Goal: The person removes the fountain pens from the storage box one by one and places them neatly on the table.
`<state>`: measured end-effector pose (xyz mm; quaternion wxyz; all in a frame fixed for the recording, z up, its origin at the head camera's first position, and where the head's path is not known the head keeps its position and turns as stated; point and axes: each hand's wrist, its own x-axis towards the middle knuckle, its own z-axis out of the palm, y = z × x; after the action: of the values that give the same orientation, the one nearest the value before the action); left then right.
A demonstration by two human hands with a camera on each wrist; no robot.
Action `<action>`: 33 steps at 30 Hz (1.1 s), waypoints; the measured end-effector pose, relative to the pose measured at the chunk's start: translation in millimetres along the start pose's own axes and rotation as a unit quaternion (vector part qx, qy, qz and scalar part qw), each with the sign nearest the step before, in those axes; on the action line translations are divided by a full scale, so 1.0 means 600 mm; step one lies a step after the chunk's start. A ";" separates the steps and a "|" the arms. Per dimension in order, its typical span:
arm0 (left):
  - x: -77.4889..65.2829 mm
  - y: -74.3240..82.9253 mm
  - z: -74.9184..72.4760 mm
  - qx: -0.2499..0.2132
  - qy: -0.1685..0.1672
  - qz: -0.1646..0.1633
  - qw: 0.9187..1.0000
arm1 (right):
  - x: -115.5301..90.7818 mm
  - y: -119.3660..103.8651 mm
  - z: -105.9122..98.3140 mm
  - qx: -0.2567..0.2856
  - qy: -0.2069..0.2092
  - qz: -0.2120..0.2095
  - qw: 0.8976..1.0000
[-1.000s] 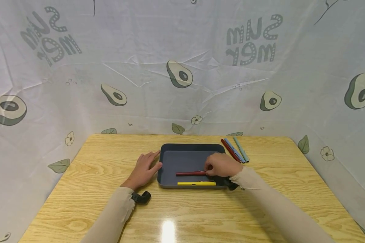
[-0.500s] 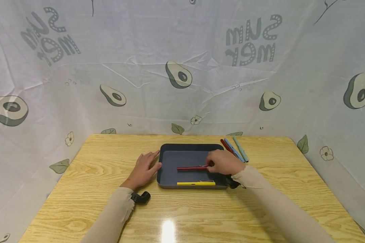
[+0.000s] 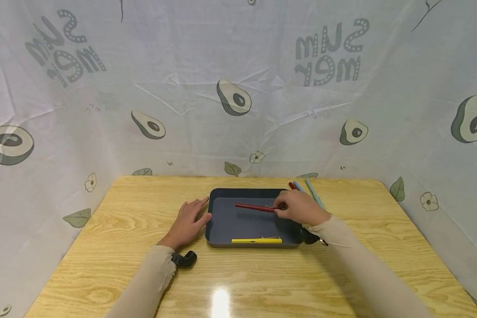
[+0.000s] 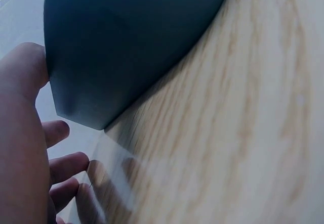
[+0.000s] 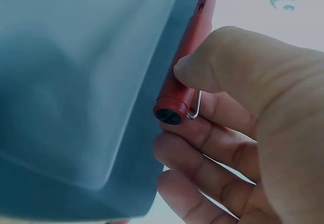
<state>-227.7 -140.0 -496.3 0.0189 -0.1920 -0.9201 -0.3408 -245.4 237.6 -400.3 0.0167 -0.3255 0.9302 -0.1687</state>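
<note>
In the head view my right hand pinches a red pen by its clip end, between thumb and fingers. The pen lies nearly level above the floor of a dark grey tray, and a shadow shows beneath it. From the right wrist, the thumb presses on the red pen, whose wire clip and black end cap face the camera. A yellow pen rests inside along the tray's near wall. My left hand is spread at the tray's left side, its thumb touching the wall in the left wrist view.
Beyond the tray's right end, a dark red pen, a light blue pen and a pale green pen lie on the wooden table, partly behind my right hand. A printed cloth hangs behind the table's far edge.
My right hand has lifted the red pen from beside the yellow pen and carried it toward the tray's far side, slightly right. The left hand and the yellow pen have stayed put.
</note>
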 end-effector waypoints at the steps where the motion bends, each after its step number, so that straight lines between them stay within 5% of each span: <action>1: 0.000 0.000 0.000 -0.001 0.001 0.000 1.000 | -0.001 0.002 -0.001 0.007 0.003 0.004 1.000; 33: -0.006 0.001 0.010 0.006 0.013 -0.001 1.000 | -0.072 0.063 -0.009 0.089 0.116 0.077 0.986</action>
<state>-223.7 -136.8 -501.3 0.0317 -0.1866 -0.9221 -0.3374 -235.1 293.5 -410.7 -0.0500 -0.2280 0.9295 -0.2855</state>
